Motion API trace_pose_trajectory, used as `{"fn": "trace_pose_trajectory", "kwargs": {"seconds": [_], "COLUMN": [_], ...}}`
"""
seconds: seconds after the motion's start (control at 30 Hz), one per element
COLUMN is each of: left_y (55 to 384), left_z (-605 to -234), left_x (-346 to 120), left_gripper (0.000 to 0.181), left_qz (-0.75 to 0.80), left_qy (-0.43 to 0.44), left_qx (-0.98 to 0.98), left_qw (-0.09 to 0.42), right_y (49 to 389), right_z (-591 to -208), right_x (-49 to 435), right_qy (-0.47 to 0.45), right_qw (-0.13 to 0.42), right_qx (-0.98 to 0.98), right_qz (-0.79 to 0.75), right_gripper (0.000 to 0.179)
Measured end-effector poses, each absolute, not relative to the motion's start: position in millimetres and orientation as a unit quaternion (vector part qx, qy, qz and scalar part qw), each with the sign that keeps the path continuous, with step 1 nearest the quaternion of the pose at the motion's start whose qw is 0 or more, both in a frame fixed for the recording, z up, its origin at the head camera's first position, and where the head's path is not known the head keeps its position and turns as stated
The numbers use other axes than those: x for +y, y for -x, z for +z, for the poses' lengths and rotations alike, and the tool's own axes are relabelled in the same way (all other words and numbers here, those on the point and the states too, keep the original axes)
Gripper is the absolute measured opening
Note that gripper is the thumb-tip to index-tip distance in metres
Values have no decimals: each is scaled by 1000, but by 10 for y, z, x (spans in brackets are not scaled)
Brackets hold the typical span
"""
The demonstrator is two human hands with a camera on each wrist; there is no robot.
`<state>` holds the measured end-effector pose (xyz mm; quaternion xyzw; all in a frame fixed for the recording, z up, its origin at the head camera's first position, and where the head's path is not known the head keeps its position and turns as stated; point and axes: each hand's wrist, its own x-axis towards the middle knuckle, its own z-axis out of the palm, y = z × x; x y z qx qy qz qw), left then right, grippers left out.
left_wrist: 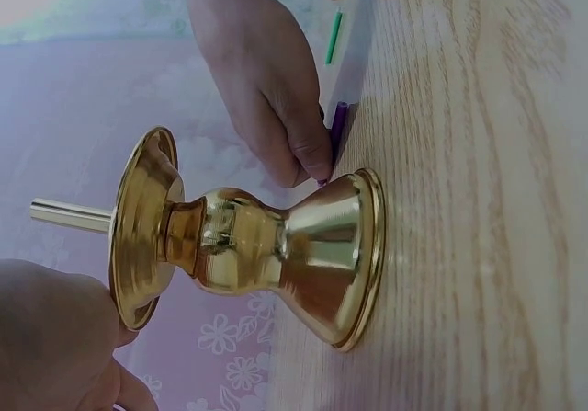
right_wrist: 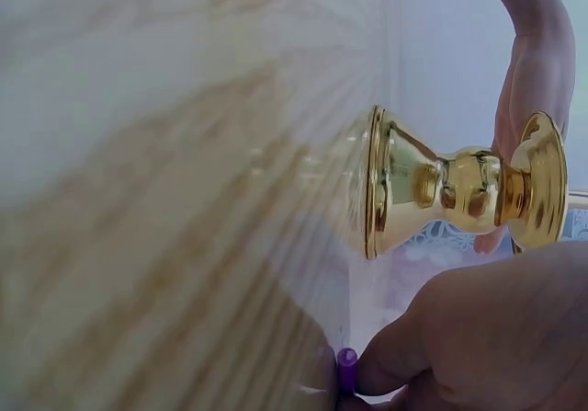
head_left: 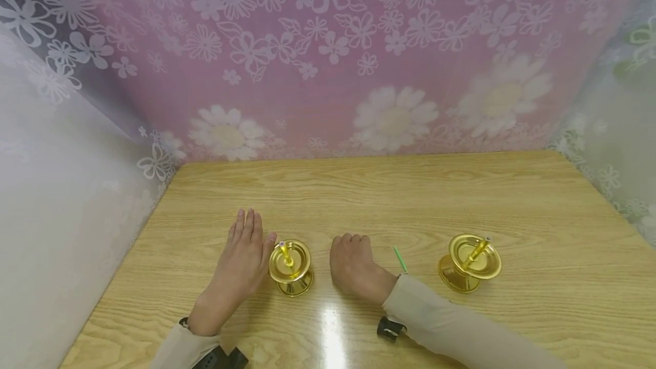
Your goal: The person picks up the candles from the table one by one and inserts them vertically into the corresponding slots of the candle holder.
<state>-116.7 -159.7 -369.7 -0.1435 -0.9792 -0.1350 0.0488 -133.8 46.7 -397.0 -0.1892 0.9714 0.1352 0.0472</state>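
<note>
A gold metal candle holder (head_left: 295, 286) stands upright on the table, with a thin tube rising from its dish. My left hand (head_left: 243, 263) is just left of it, fingers straight and thumb at the dish rim; contact there looks close. To the holder's right, my right hand (head_left: 353, 263) is lowered to the tabletop with its fingers curled. It pinches a slim purple stick (left_wrist: 340, 121), whose ends show on either side of the fingers in the left wrist view. The head view hides this stick beneath the hand.
On the right stands a second gold candle holder (head_left: 461, 278), also with a tube in its dish. Between it and my right hand lies a short green stick (head_left: 400, 259). A pink floral backdrop (head_left: 318, 101) borders the wooden table's (head_left: 359, 187) far edge.
</note>
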Motion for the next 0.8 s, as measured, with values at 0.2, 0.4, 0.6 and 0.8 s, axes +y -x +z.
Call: {"fn": "trace_pose_trajectory", "kwargs": {"seconds": [0.2, 0.4, 0.6, 0.8], "left_y": [1165, 1173, 1193, 1193], "left_z": [-3698, -3698, -3705, -3698], "left_x": [-1609, -1612, -1617, -1618], "left_gripper": [63, 64, 64, 63], "left_qz": [-139, -141, -137, -140], "left_qy": [143, 139, 137, 138], "left_qx": [-979, -979, -980, -980], "left_qw": [52, 44, 42, 38], "right_y": [1351, 1385, 1418, 1419], "right_z": [-3970, -3969, -3968, -3968], "right_x": [444, 431, 442, 453], "right_qy": [185, 165, 160, 149], "right_qw": [47, 92, 95, 87], "right_qx": [974, 978, 980, 984], "right_qz": [120, 84, 64, 37], "right_gripper": [27, 21, 23, 23]}}
